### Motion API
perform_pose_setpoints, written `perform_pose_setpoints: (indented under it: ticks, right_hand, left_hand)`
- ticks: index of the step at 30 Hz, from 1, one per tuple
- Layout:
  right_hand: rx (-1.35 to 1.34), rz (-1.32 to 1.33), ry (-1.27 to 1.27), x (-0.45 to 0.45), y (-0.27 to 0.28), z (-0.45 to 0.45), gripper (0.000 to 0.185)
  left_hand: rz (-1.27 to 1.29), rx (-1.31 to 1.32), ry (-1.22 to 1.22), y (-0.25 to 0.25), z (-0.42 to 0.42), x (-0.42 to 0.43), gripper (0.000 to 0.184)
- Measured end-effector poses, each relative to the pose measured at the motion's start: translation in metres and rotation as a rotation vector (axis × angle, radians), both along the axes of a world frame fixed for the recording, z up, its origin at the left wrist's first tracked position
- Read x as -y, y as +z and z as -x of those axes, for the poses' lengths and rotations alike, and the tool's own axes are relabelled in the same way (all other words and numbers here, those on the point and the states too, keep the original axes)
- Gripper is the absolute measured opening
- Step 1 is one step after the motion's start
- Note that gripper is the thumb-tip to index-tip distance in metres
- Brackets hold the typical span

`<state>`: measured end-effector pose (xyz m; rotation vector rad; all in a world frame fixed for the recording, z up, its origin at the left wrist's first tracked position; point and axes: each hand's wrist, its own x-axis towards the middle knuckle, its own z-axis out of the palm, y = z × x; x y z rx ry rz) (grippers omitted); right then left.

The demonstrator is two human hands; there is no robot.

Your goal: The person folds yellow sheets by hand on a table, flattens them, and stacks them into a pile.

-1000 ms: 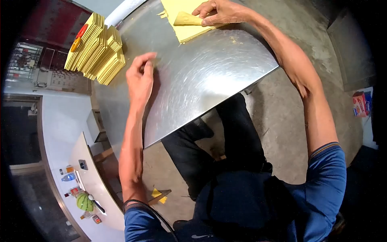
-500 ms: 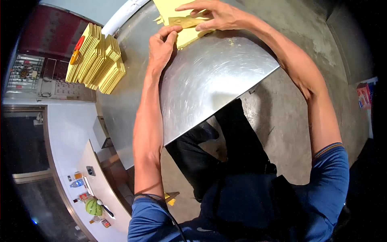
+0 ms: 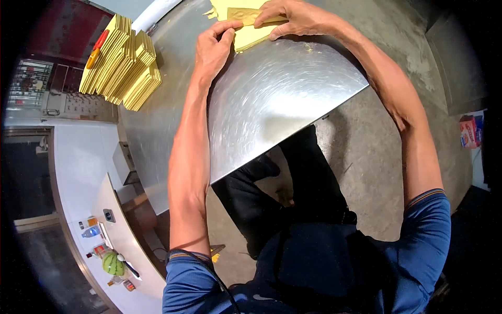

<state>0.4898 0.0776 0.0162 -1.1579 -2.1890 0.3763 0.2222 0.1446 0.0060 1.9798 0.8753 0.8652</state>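
Note:
Yellow paper sheets [image 3: 251, 37] lie at the far edge of the metal table [image 3: 272, 83], with a folded flap across the top one. My left hand [image 3: 213, 46] pinches the left end of that flap. My right hand [image 3: 298, 18] rests on the flap's right part, its fingers spread. The top of the paper runs out of view. To the left stand thick stacks of folded yellow paper [image 3: 123, 63], with a red and orange cutter [image 3: 97, 49] on them.
A side table [image 3: 138, 248] at the lower left holds a green striped melon [image 3: 112, 264], a blue-labelled bottle [image 3: 90, 231] and small jars. The metal table's front edge runs diagonally before my legs. A red and blue package [image 3: 470, 132] is at the far right.
My left hand has moved up and right from above the bare metal to the paper. My right hand has shifted along the flap, which now lies flatter. The view has moved slightly.

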Motion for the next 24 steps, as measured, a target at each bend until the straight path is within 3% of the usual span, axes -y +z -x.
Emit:
perform_pose_setpoints:
  ticks: [20, 24]
  right_hand:
    - [-0.078, 0.135, -0.004, 0.006, 0.012, -0.005, 0.043]
    - [-0.080, 0.105, 0.005, 0.006, 0.010, -0.005, 0.031]
  left_hand:
    - [0.011, 0.012, -0.061, 0.001, 0.004, -0.001, 0.035]
    - [0.014, 0.005, -0.057, 0.001, 0.005, -0.001, 0.035]
